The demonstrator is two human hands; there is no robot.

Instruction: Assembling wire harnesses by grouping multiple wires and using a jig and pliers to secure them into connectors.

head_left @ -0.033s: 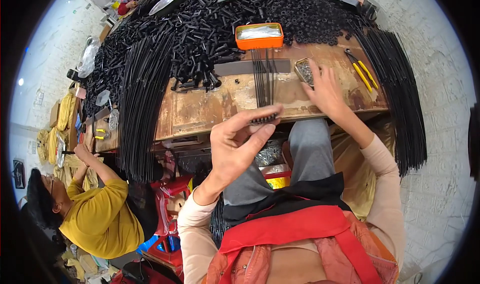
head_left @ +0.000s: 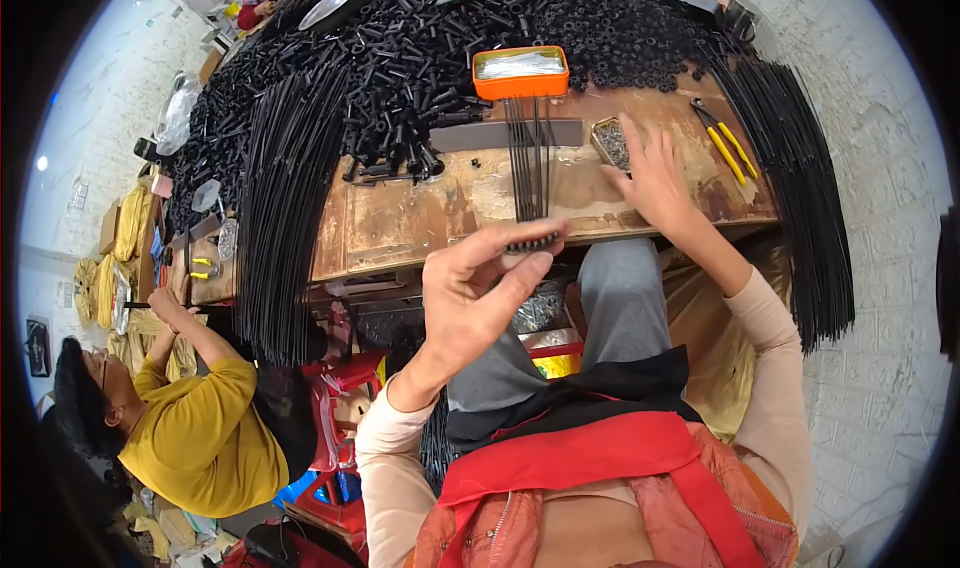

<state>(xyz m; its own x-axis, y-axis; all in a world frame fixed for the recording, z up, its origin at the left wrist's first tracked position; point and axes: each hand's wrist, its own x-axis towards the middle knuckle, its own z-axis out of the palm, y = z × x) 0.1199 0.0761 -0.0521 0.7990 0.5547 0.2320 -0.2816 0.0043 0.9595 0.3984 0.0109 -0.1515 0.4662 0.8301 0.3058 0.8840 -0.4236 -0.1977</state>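
My left hand [head_left: 470, 283] is closed, thumb and fingers pinching the near ends of several thin black rods [head_left: 527, 173]. The rods lie side by side and run away from me over the table's front edge. Their dark ends show in a row between my thumb and index finger. My right hand [head_left: 655, 178] hovers over the table with its fingers apart, beside a small tin [head_left: 610, 144] of tiny metal pieces. Nothing shows in its fingers, though the palm side is partly hidden.
Black tubular parts [head_left: 410, 68] heap the back of the wooden table [head_left: 375, 223]. An orange box [head_left: 520, 86] stands behind a grey strip [head_left: 465, 136]. Yellow-handled pliers [head_left: 728, 148] lie right. Long black rod bundles [head_left: 285, 208] hang over the edge. A co-worker [head_left: 190, 428] works at left.
My right hand has drawn slightly away from the tin, to the right. The rods in my left hand have shifted very little.
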